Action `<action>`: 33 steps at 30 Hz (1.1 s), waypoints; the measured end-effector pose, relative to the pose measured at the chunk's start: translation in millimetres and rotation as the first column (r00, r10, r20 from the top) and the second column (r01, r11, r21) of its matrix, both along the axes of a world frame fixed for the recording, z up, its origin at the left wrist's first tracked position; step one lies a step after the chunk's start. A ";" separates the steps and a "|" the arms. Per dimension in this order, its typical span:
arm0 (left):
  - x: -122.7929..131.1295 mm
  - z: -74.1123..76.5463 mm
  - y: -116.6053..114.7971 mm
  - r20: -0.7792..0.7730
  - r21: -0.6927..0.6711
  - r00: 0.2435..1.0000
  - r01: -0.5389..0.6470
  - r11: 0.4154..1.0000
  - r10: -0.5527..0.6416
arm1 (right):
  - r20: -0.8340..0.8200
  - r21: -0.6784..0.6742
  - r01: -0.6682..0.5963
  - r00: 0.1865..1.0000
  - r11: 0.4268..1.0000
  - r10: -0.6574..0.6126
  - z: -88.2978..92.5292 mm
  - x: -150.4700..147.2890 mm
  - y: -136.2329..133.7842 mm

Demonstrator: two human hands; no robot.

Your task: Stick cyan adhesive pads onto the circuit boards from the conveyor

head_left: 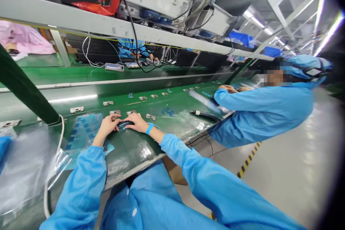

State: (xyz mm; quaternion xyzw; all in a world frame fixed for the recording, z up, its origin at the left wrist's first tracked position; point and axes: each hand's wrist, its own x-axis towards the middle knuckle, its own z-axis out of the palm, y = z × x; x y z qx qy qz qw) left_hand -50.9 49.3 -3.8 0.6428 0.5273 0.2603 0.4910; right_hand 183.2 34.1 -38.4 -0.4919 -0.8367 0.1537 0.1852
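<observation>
My left hand [109,124] and my right hand [138,122] rest on the green workbench [140,151], both pinching a small dark flat part [124,124] held between them. Fingers of both hands curl onto its ends. My right wrist wears a blue band [149,128]. Just beyond my hands lie small metal brackets [115,112], one of them [150,116] to the right of my right hand. Under my left forearm lies a sheet of blue stickers [83,129].
Several metal brackets [77,109] run in a row along the green conveyor [81,93]. Clear plastic bags [24,165] lie at the left. A co-worker in blue [264,111] leans on the bench at the right, near a black tool [206,115]. A shelf with cables [134,32] hangs overhead.
</observation>
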 end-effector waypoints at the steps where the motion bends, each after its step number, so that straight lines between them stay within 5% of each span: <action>1: 0.3 1.5 -2.4 -0.002 0.021 1.000 0.014 1.000 -0.014 | -0.003 0.010 -0.017 1.000 1.000 0.017 -0.6 2.7 0.8; 6: 3.2 6.3 -13.1 0.042 0.086 0.997 0.057 0.995 -0.061 | -0.049 0.071 -0.047 0.998 0.996 0.051 -8.9 22.1 -1.0; 12: 3.4 7.7 -12.8 0.029 0.037 0.994 -0.103 0.994 0.102 | -0.118 0.196 -0.098 0.985 0.976 0.122 -16.9 33.4 -7.2; 21: 1.2 2.2 -15.6 0.148 -0.081 0.988 -0.024 0.996 0.036 | -0.167 0.397 -0.269 0.919 0.878 0.357 10.2 19.9 -15.8; 26: 3.4 -12.7 -12.8 0.123 0.060 0.980 -0.163 0.985 0.155 | -0.193 0.504 -0.279 0.886 0.817 0.422 27.4 25.2 -25.5; 29: 4.3 -16.3 -15.4 0.079 0.173 0.979 -0.197 0.965 0.186 | -0.434 0.409 -0.221 0.807 0.886 0.401 36.2 29.9 -23.8; 33: 7.3 -8.8 -22.6 0.060 0.304 0.973 -0.231 0.924 0.223 | -0.690 0.108 0.009 0.720 0.994 0.068 32.6 25.7 -14.9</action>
